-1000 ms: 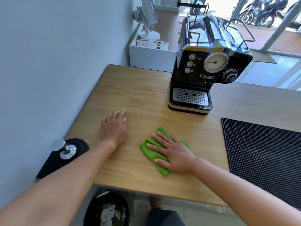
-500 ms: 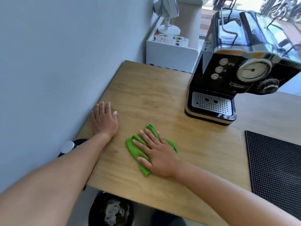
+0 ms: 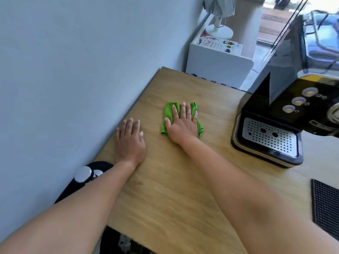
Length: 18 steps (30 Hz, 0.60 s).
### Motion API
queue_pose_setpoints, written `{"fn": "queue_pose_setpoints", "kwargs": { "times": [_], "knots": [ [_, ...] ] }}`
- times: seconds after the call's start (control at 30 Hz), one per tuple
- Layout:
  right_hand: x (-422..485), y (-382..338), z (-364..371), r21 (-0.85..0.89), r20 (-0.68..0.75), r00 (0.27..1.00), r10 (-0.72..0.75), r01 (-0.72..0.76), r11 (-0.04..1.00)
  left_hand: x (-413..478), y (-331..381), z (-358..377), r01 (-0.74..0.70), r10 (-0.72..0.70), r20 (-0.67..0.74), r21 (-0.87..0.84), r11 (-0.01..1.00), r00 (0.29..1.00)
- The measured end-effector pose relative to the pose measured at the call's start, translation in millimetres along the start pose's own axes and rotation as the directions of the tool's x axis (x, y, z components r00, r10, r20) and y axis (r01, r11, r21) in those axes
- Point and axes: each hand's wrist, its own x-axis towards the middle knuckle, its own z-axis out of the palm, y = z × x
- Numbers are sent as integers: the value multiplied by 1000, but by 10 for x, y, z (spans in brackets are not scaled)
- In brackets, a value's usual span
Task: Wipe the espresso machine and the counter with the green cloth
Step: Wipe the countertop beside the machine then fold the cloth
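Note:
A green cloth (image 3: 168,110) lies on the wooden counter (image 3: 183,180), left of the black espresso machine (image 3: 286,107). My right hand (image 3: 181,123) presses flat on the cloth with its fingers spread, and green edges stick out around it. My left hand (image 3: 129,142) rests palm down on the bare counter close to the wall, to the left of the cloth. The machine's perforated steel drip tray (image 3: 269,138) faces me, and its right part is cut off by the frame edge.
A grey wall (image 3: 73,70) borders the counter's left edge. A steel tamper (image 3: 83,174) on a black mat (image 3: 88,177) sits at the near left. A black ribbed mat (image 3: 326,208) lies at the right. A white cabinet (image 3: 218,61) with a fan (image 3: 219,19) stands beyond the counter.
My right hand has slid the green cloth away from me toward the far part of the counter. My left hand stays flat by the wall. The view has shifted left and closer.

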Motion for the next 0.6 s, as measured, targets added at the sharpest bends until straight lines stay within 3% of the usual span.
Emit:
{"fn": "queue_pose_setpoints", "kwargs": {
  "times": [0.1,0.17,0.23,0.3,0.37,0.47,0.53,0.6],
  "knots": [
    [-243,-173,83,-33,22,967,-254,255,966,-11,0,16,-5,5,-16,-12,1000,1000],
    [-569,-7,139,-69,27,900,-436,437,897,-6,-4,20,-6,6,-24,-13,1000,1000],
    [-839,342,173,-97,35,849,-527,528,844,3,5,22,-10,9,-23,-5,1000,1000],
    [-851,703,127,-113,20,891,-454,453,884,8,12,18,-9,9,-25,-1,1000,1000],
    [-613,902,30,-95,4,965,-261,260,961,3,16,21,-8,8,-21,1,1000,1000],
    [-40,820,-114,-57,-43,999,-21,19,998,2,13,34,-7,7,-17,1,1000,1000],
    [351,601,-175,-15,-54,997,62,-62,998,1,21,31,-2,2,-26,3,1000,1000],
    [646,308,-216,7,-34,998,46,-46,999,0,37,32,1,-1,-23,5,1000,1000]
  ]
}}
